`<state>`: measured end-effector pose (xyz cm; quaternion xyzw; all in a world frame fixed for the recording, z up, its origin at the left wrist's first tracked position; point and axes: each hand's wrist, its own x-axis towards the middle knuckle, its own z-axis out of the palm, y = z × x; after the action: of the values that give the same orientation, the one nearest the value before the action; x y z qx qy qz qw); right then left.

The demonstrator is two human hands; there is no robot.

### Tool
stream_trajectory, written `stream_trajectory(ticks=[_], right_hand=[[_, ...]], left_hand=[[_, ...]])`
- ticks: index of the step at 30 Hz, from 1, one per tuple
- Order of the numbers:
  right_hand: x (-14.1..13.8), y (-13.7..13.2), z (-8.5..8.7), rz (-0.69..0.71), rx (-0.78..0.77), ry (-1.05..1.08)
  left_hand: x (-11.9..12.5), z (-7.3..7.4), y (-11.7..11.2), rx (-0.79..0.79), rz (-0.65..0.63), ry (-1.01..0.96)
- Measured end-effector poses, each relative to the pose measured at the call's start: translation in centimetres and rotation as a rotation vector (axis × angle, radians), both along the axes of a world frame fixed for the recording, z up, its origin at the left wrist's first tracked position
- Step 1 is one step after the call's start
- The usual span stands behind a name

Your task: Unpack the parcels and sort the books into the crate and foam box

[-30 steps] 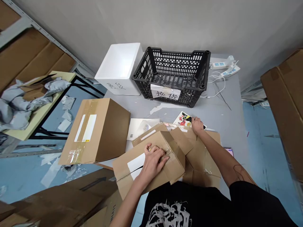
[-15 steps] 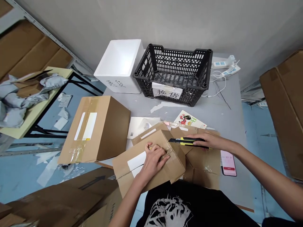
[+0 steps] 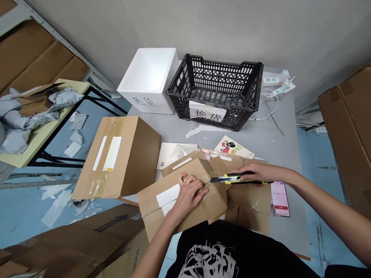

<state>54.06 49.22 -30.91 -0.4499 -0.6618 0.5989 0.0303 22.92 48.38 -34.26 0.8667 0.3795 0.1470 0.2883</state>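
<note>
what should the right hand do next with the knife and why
Probably draw the yellow-and-black utility knife, gripped in the right hand, along the clear packing tape on the brown cardboard box: its blade tip sits beside the tape, and the left hand is pressing the box steady.

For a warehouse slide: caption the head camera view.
The right hand holds a yellow utility knife near a taped cardboard box under the left hand.

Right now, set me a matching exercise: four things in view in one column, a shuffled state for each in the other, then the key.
Things:
1. yellow-and-black utility knife
2. black plastic crate
3. white foam box
4. smartphone

States:
A. screen lit, lying on the grey table
B. paper label on its front
C. handwritten black marks on its side
D. gripped in the right hand

Pairs: 1-D, 2-B, 3-C, 4-A
</note>
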Motion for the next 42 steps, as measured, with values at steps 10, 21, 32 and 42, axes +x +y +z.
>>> stream_trajectory(ticks=[10, 21, 32, 42], right_hand=[[0.6, -2.7, -1.1, -0.017, -0.259, 0.01], [1.8, -2.7, -12.9, -0.504, 0.353, -0.889], [-2.9, -2.7, -13.7, -0.692, 0.365, -0.807], [-13.0, -9.3, -4.3, -0.724, 0.56, -0.092]], left_hand=[[0.1, 0.0, 1.8, 0.053, 0.117, -0.015], [5.8, 2.5, -2.3, 0.54, 0.123, 0.316], [-1.5, 5.8, -3.6, -0.178, 0.011, 0.14], [-6.3, 3.4, 1.6, 0.011, 0.166, 0.66]])
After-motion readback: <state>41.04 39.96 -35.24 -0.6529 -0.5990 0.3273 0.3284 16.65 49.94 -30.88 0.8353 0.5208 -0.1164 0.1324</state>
